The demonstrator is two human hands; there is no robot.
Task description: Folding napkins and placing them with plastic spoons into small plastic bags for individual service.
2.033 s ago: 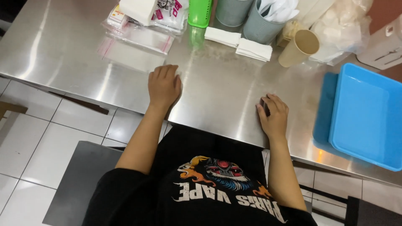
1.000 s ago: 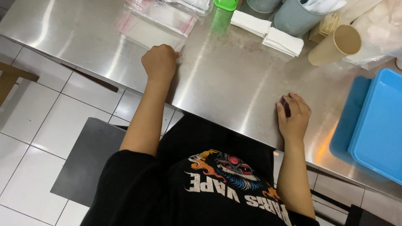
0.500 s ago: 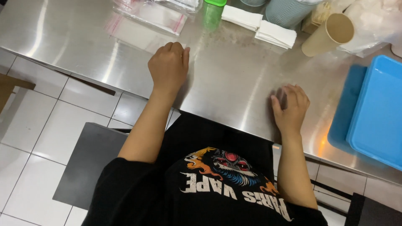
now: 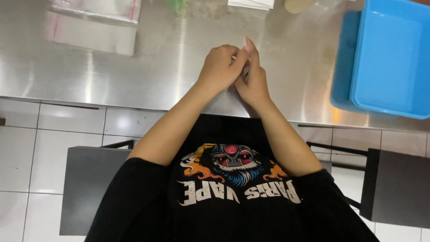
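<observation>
— Where are the two hands?

— Together over the near edge of the brushed stainless-steel tabletop [image 4: 134,76], right in front of the body. The left hand [image 4: 221,67] is curled into a loose fist; the right hand [image 4: 251,76] lies against it with fingers straight, pointing away from the body. They touch each other.

— Holding anything?

— I cannot tell. Something pale shows at the seam between them, but it is too blurred to say whether it is an object or a fingernail.

— What lies nearest?

— The flat clear plastic bags with a red strip [image 4: 92,27] lie ahead and to the left, on the left hand's side, their long edge running across the tabletop. The deep blue rectangular plastic tray [image 4: 385,58] sits to the right, nearer the right hand, its long axis running away from the body. Both are apart from the hands.

— Anything between?

— Only bare metal. At the far edge a folded white napkin stack [image 4: 251,3] and the base of a tan paper cup [image 4: 298,4] just show, well beyond the fingertips. Below the tabletop there are white floor tiles and a dark grey stool [image 4: 87,188].
</observation>
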